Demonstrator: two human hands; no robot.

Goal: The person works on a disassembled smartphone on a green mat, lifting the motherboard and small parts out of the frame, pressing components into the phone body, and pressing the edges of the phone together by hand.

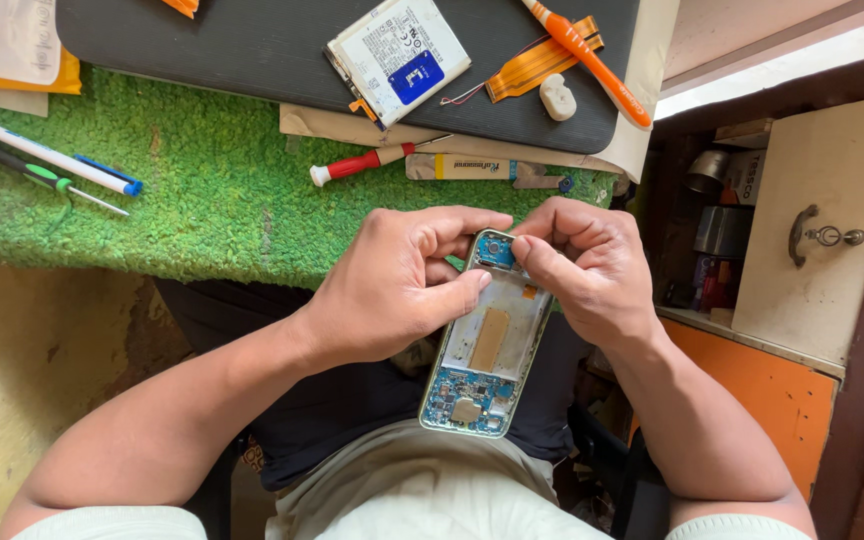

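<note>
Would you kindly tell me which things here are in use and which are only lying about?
In use: opened phone, held by left hand and right hand.
Lying about: battery, red screwdriver, orange tool, flex cable, pens.

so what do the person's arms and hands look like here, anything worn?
Both bare. The left hand and right hand have no gloves, rings or watch visible, and the forearms are uncovered. Short, pale sleeve edges show at the bottom corners of the frame, one on each upper arm. No markings visible.
</note>
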